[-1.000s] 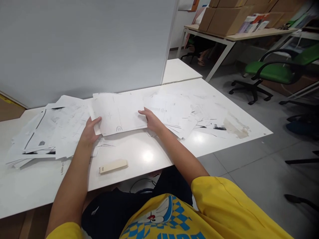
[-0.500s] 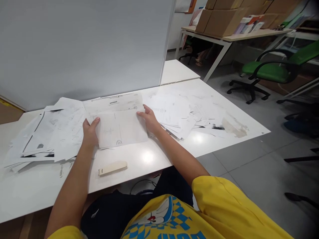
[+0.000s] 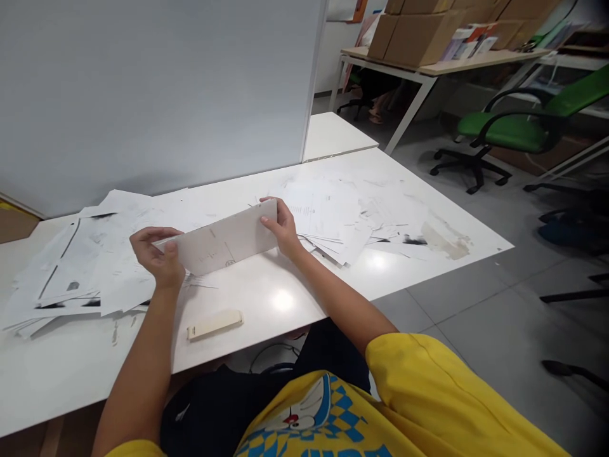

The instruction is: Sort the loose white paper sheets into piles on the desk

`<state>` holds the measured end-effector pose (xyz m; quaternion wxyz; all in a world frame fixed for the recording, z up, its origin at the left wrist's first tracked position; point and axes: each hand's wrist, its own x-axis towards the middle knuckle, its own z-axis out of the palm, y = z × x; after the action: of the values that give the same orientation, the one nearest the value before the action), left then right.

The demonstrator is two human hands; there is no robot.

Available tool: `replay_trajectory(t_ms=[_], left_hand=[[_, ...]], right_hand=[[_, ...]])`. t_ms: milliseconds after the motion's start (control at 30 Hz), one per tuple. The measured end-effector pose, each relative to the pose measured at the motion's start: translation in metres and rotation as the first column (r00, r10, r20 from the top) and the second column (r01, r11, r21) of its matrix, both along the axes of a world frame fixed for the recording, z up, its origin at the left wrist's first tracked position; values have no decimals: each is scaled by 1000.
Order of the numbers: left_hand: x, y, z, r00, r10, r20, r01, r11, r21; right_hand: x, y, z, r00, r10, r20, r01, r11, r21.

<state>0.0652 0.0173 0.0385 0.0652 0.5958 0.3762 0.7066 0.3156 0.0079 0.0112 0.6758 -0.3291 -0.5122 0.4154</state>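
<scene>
Between my hands stands a stack of paper sheets (image 3: pixel 223 238), tilted up on its long edge above the white table. My left hand (image 3: pixel 159 254) grips its left end, thumb on the near face and fingers behind. At the right end, my right hand (image 3: pixel 280 227) pinches the stack with the thumb in front. Faint print and a small circled mark show on the near sheet. A cream stapler-like bar (image 3: pixel 215 325) lies on the table just in front of me.
Loose printed sheets (image 3: pixel 90 254) spread across the table's left side. Another spread of papers (image 3: pixel 328 216) lies to the right. A tall grey panel (image 3: pixel 157 89) rises behind the table. Beyond are cardboard boxes (image 3: pixel 409 38) on a desk and a green chair (image 3: pixel 504 130).
The paper stack has gone from lying back with its face showing to standing steeply on edge. My left hand has shifted left and turned, its fingers now behind the sheets.
</scene>
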Motion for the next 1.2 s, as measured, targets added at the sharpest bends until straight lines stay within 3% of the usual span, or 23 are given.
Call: replay_trajectory(t_ms=[100,200,400,467,533,600,667,733,800,933,1000,1100,1200], left_hand=[[-2,3,-7,993,-114,5,114,993,1],[-4,4,-12,979,-203,20,204,976,-77],[-11,10,-15,959,-250,136,271,948,-165],[-12,13,-16,926,-309,218,363,887,-286],[-11,15,-16,900,-336,277,431,781,-452],[-9,16,-15,898,-314,309,438,713,-548],[-6,15,-14,900,-280,335,429,713,-555],[-3,12,-12,907,-265,327,411,729,-547],[3,8,-11,919,-276,282,392,723,-569],[20,-16,2,903,-420,92,352,598,-720],[24,-40,14,872,-481,-90,231,567,-790],[20,-81,27,878,-346,-332,-11,677,-736],[14,-111,19,853,-150,-500,-224,760,-610]], right_hand=[[-2,2,-6,1000,15,-25,-16,999,-33],[-3,2,-7,1000,16,-12,-16,998,-67],[-6,2,-5,999,-16,-31,13,994,-106],[-5,4,-2,994,-72,-79,61,989,-133],[1,6,4,989,-105,-103,87,982,-168],[12,5,14,995,-17,-98,-4,978,-207],[26,-3,24,986,151,-67,-163,952,-258],[38,-20,30,958,286,-34,-281,903,-324],[46,-45,30,943,332,-3,-306,866,-397],[58,-109,21,967,252,39,-195,828,-525],[69,-139,17,980,198,9,-156,798,-582],[90,-174,11,970,223,-98,-227,677,-700],[104,-193,4,949,290,-125,-266,522,-811]])
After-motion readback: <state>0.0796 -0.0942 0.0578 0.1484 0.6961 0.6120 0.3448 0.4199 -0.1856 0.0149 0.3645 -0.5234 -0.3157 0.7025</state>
